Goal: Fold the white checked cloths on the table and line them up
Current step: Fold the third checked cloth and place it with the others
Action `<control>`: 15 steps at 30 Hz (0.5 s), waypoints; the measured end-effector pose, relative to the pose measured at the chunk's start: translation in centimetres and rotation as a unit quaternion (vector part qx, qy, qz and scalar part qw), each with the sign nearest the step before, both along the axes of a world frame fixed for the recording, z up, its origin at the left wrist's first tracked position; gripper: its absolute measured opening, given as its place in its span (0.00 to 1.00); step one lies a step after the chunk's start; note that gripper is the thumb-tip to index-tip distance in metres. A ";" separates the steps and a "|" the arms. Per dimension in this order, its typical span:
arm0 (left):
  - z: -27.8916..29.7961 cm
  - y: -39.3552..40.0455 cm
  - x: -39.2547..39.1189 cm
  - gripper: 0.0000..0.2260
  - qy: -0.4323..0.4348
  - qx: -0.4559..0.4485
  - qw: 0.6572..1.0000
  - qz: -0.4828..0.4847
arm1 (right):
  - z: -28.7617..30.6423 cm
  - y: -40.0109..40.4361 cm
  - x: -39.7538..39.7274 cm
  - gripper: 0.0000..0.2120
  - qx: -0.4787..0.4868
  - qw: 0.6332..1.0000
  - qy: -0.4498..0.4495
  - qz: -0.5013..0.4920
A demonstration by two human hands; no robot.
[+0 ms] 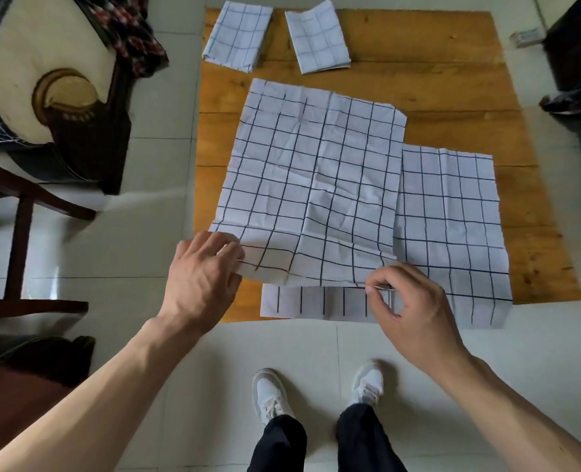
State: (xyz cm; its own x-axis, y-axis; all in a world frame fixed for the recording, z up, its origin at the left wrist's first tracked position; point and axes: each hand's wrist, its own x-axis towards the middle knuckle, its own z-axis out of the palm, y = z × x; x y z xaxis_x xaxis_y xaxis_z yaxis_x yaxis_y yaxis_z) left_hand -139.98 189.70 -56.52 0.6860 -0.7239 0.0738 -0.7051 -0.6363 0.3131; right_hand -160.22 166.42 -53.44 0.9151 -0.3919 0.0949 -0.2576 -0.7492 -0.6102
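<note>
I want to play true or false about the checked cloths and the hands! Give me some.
1. Two folded cloths lie at the far edge of the wooden table. True.
2. The left hand is holding a cup. False: it pinches the near left corner of the big open cloth.
3. The right hand grips the near edge of that same cloth. True.
4. The big open cloth is red. False: it is white with dark lines.
5. Another open cloth lies partly under it, on the right. True.
</note>
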 end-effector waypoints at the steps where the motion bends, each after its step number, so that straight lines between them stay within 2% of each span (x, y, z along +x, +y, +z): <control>1: 0.4 -0.3 -0.3 0.12 -0.009 -0.008 1.000 -0.006 | 0.3 -0.3 -0.5 0.05 -0.005 1.000 -0.003 -0.005; 7: 4.0 -0.2 -4.4 0.05 -0.028 -0.025 0.999 -0.019 | 1.9 -2.2 -3.9 0.03 0.000 0.999 -0.035 -0.015; 10: 5.6 0.2 -7.2 0.03 -0.035 -0.027 0.999 -0.014 | 3.0 -3.2 -5.8 0.05 -0.003 0.999 -0.045 -0.003; 13: 6.9 0.5 -10.3 0.02 -0.036 -0.024 0.999 -0.018 | 4.1 -3.8 -8.3 0.01 0.003 0.999 -0.053 -0.003; 15: 7.9 0.6 -11.8 0.02 -0.041 -0.026 0.999 -0.016 | 4.7 -4.2 -9.7 0.02 0.012 0.998 -0.054 -0.002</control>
